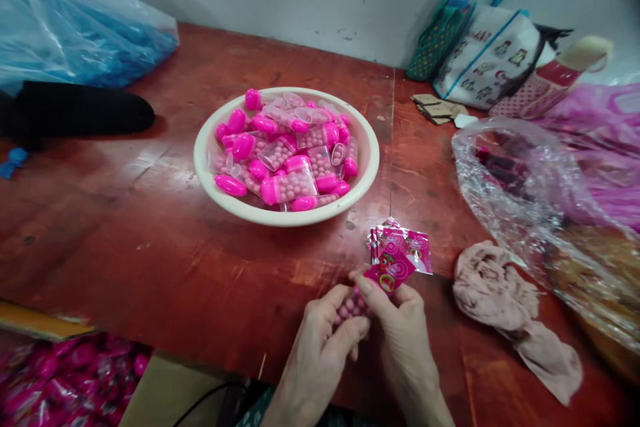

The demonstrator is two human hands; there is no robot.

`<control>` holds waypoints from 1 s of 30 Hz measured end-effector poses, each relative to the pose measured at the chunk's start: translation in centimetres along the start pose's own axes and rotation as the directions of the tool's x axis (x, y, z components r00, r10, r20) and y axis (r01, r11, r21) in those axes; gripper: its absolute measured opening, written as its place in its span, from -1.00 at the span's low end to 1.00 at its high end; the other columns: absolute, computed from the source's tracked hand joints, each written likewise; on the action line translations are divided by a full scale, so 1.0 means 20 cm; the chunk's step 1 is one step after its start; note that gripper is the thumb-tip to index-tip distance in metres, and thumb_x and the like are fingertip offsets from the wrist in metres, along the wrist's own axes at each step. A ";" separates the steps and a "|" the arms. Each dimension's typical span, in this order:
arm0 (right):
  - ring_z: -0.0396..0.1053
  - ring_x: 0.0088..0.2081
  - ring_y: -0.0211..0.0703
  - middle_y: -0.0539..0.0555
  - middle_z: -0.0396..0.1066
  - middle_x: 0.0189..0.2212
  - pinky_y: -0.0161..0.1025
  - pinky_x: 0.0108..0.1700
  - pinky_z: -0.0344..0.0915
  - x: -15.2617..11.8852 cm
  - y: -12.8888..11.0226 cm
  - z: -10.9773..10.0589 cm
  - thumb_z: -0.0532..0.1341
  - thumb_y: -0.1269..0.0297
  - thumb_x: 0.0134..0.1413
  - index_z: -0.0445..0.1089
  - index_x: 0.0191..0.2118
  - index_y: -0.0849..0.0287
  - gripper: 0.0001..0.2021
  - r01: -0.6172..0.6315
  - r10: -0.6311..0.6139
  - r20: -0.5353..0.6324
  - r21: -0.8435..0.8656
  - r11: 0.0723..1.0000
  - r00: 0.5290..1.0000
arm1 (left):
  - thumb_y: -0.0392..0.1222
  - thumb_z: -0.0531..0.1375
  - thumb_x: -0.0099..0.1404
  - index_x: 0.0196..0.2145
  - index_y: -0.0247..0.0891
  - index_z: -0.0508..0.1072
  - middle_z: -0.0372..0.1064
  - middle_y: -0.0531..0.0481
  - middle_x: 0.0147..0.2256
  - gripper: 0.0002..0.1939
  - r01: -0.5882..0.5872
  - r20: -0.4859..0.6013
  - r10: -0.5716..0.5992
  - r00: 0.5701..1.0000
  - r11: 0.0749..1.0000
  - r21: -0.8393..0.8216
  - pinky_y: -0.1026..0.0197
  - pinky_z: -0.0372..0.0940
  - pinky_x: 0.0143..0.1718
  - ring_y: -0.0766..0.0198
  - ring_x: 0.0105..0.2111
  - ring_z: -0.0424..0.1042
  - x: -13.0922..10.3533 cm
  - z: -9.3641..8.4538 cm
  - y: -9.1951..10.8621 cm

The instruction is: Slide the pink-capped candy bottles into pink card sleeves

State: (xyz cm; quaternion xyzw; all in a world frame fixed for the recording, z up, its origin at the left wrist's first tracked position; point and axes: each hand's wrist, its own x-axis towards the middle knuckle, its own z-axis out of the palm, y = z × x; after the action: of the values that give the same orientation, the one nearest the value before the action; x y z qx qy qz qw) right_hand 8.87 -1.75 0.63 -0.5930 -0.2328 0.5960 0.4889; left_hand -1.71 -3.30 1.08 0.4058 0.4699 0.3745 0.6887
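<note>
Close to the table's front edge, my left hand (315, 350) is closed round a small see-through candy container (353, 305) filled with pink balls. My right hand (407, 337) pinches a shiny pink printed wrapper (393, 272) at the container's far end, thumb on top. Whether the wrapper is around that end or only against it, I cannot tell. Just beyond my fingers lies a small stack of similar pink wrappers (417, 250). Farther back stands a cream basin (203, 170), heaped with pink-capped containers (295, 187) of the same kind.
A crumpled pale cloth (493, 287) and see-through plastic bags (500, 207) lie at right. Behind them are a printed pouch (485, 57) and cardboard pieces (435, 107). A bag of blue items (90, 40) sits back left. Below the edge, a box (167, 390) adjoins many pink items.
</note>
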 end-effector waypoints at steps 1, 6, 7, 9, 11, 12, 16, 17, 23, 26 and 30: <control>0.29 -0.61 -0.30 0.00 0.39 -0.63 -0.40 -0.60 0.23 -0.01 0.02 0.01 0.37 0.16 -0.20 0.46 -0.44 0.29 -0.73 0.006 -0.008 -0.033 -0.063 0.998 0.999 | -0.22 0.07 0.25 -0.36 -0.30 0.33 0.17 0.11 -0.54 -0.89 0.000 -0.023 0.000 1.000 1.000 0.010 0.31 0.08 -0.56 0.41 -0.58 0.14 0.00 0.01 -0.01; 0.25 -0.58 -0.36 -0.03 0.35 -0.61 -0.43 -0.54 0.23 -0.03 0.08 0.01 0.34 0.12 -0.14 0.41 -0.47 0.28 -0.72 0.106 -0.133 -0.112 -0.219 0.970 0.985 | -0.22 0.07 0.24 -0.31 -0.32 0.34 0.19 0.08 -0.49 -0.88 -0.002 -0.087 -0.005 0.996 0.997 -0.080 0.34 0.11 -0.56 0.42 -0.54 0.16 0.01 0.04 -0.03; 0.24 -0.58 -0.37 -0.04 0.34 -0.61 -0.45 -0.55 0.22 -0.02 0.08 0.01 0.33 0.12 -0.13 0.41 -0.45 0.26 -0.73 0.114 -0.131 -0.091 -0.175 0.978 0.987 | -0.22 0.09 0.24 -0.31 -0.32 0.33 0.19 0.09 -0.50 -0.89 0.005 -0.083 -0.015 0.996 0.992 -0.126 0.35 0.09 -0.58 0.44 -0.56 0.15 0.02 0.04 -0.02; 0.21 -0.60 -0.39 -0.05 0.30 -0.62 -0.46 -0.60 0.18 -0.01 0.07 -0.01 0.29 0.10 -0.06 0.39 -0.46 0.25 -0.73 0.102 -0.102 -0.009 -0.022 0.995 0.995 | -0.22 0.11 0.22 -0.27 -0.31 0.29 0.20 0.11 -0.52 -0.87 0.021 -0.069 -0.036 0.997 0.978 -0.207 0.38 -0.01 -0.65 0.48 -0.62 0.13 0.04 0.03 -0.01; 0.20 -0.62 -0.38 -0.06 0.26 -0.65 -0.46 -0.64 0.16 0.00 0.05 -0.01 0.24 0.09 0.01 0.38 -0.49 0.26 -0.71 0.058 -0.069 0.094 0.120 0.991 0.993 | -0.20 0.12 0.22 -0.20 -0.30 0.24 0.25 0.10 -0.52 -0.79 0.029 -0.055 -0.044 0.998 0.969 -0.247 0.38 -0.10 -0.69 0.50 -0.66 0.13 0.06 0.03 0.00; 0.19 -0.64 -0.39 -0.06 0.24 -0.66 -0.45 -0.66 0.15 0.00 0.04 -0.01 0.22 0.10 0.03 0.38 -0.49 0.26 -0.71 0.044 -0.064 0.126 0.156 0.987 0.990 | -0.19 0.12 0.23 -0.16 -0.29 0.21 0.27 0.08 -0.52 -0.76 0.022 -0.056 -0.038 0.998 0.966 -0.257 0.38 -0.11 -0.69 0.50 -0.67 0.14 0.06 0.02 0.01; 0.09 -0.72 -0.47 -0.12 0.17 -0.70 -0.50 -0.73 0.06 -0.03 0.06 0.02 0.22 0.16 0.06 0.41 -0.47 0.23 -0.76 0.069 -0.080 0.080 0.131 0.989 0.994 | -0.18 0.10 0.26 -0.05 -0.23 0.15 0.27 0.10 -0.49 -0.69 -0.011 -0.105 -0.017 0.994 0.965 -0.263 0.41 -0.05 -0.68 0.51 -0.65 0.14 0.03 0.03 0.01; 0.08 -0.71 -0.48 -0.12 0.20 -0.68 -0.51 -0.73 0.05 -0.05 0.07 0.03 0.22 0.16 0.06 0.43 -0.45 0.22 -0.78 0.078 -0.084 0.044 0.111 0.991 0.996 | -0.17 0.10 0.27 -0.05 -0.21 0.15 0.26 0.11 -0.49 -0.69 -0.015 -0.121 -0.017 0.992 0.965 -0.261 0.41 -0.04 -0.68 0.52 -0.65 0.13 0.02 0.03 0.01; 0.28 -0.49 -0.38 -0.03 0.36 -0.49 -0.50 -0.50 0.26 -0.05 0.07 0.01 0.27 0.23 0.00 0.48 -0.36 0.19 -0.86 0.104 -0.107 0.078 0.042 0.994 0.991 | -0.19 0.10 0.27 -0.16 -0.20 0.25 0.17 0.15 -0.48 -0.83 -0.049 -0.116 0.011 0.993 0.943 -0.330 0.42 0.00 -0.66 0.55 -0.64 0.06 0.05 0.03 0.00; 0.29 -0.53 -0.36 -0.01 0.38 -0.53 -0.45 -0.53 0.28 -0.02 0.01 0.00 0.26 0.20 0.01 0.48 -0.34 0.21 -0.82 0.062 -0.074 0.167 0.079 0.995 0.983 | -0.19 0.09 0.27 -0.19 -0.21 0.27 0.17 0.14 -0.48 -0.86 -0.063 -0.117 0.026 0.993 0.944 -0.325 0.40 0.00 -0.65 0.54 -0.64 0.05 0.06 0.03 -0.01; 0.31 -0.54 -0.34 -0.01 0.38 -0.58 -0.44 -0.53 0.29 0.01 0.00 -0.01 0.27 0.18 0.00 0.44 -0.43 0.26 -0.79 0.060 -0.068 0.132 0.064 0.996 0.989 | -0.18 0.09 0.27 -0.24 -0.24 0.27 0.15 0.15 -0.53 -0.89 -0.072 -0.135 0.048 0.990 0.981 -0.181 0.38 0.03 -0.61 0.51 -0.62 0.10 0.05 0.03 0.01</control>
State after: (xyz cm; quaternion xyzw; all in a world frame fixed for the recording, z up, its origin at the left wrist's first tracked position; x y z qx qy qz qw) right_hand 9.09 -1.62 0.59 -0.5289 -0.2663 0.6250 0.5086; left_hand -0.83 -2.41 1.01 0.3287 0.4641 0.4629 0.6799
